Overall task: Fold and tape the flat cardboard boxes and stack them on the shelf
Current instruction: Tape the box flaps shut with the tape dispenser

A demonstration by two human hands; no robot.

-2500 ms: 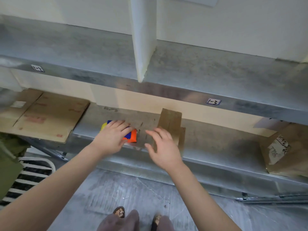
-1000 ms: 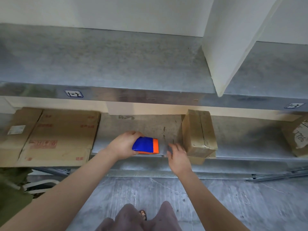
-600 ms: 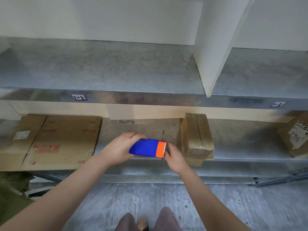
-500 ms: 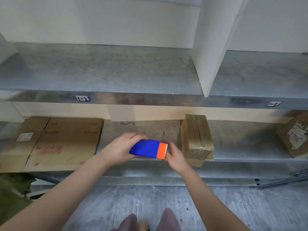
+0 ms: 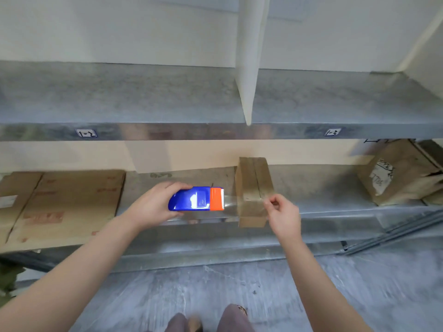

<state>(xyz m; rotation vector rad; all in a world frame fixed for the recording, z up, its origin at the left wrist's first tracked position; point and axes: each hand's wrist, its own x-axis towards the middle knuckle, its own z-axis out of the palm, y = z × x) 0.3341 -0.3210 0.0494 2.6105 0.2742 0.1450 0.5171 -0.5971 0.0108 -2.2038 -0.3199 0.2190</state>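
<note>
Gripping the dispenser: the left hand [image 5: 153,204] has fingers over the top and thumb underneath the blue-and-orange tape dispenser [image 5: 196,198], toothed orange end pointing right.
Pinching the tape: the right hand [image 5: 284,216] nips the free end of a clear tape strip [image 5: 231,203] between thumb and forefinger, the other fingers curled in.
Arms: both bare forearms reach forward from the bottom corners, hands level with the front edge of the lower shelf [image 5: 323,188].
Tape line: and there it is, drawn out from the cutter teeth to the pinch, running across the front of the small box [image 5: 254,185]. I cannot tell if it touches the cardboard.
Box: folded up, standing on the lower shelf between the two hands, its near end poking just over the shelf lip.
Left of the shelf: flat cardboard [image 5: 72,200] with red print, lying down.
Far right: a second box [image 5: 398,171] with handwriting on it, tilted.
Above: grey metal upper shelf [image 5: 119,97], a white divider [image 5: 247,68] standing on it, two small labels [image 5: 86,133] on its front edge.
Room: pale wall [image 5: 119,27] behind, grey floor [image 5: 215,283] below.
</note>
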